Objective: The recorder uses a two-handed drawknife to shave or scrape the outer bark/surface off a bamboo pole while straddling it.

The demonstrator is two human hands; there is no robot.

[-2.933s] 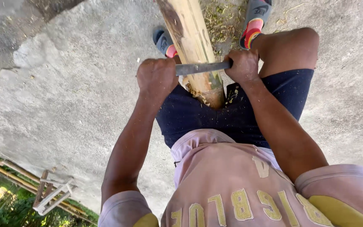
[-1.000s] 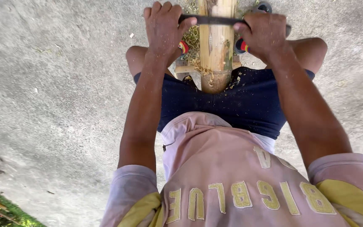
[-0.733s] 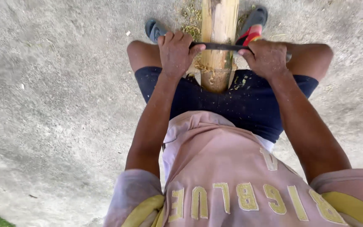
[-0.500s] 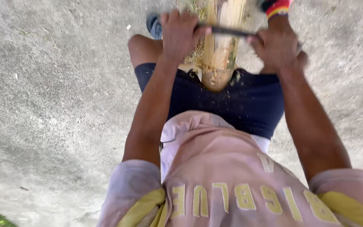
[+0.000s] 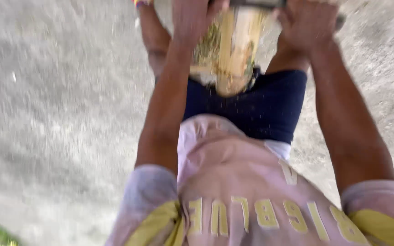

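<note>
Up at the top edge, our left hand (image 5: 192,20) is closed around one end of a dark metal blade (image 5: 256,3). Between our arms the pale wooden pole (image 5: 231,50) stands against our dark blue shorts (image 5: 261,105). Our right hand (image 5: 308,25) grips the blade's other end. Everything is blurred.

Two hands (image 5: 192,20) (image 5: 308,23) – one wooden pole (image 5: 229,50) – one dark blade (image 5: 256,3).
</note>
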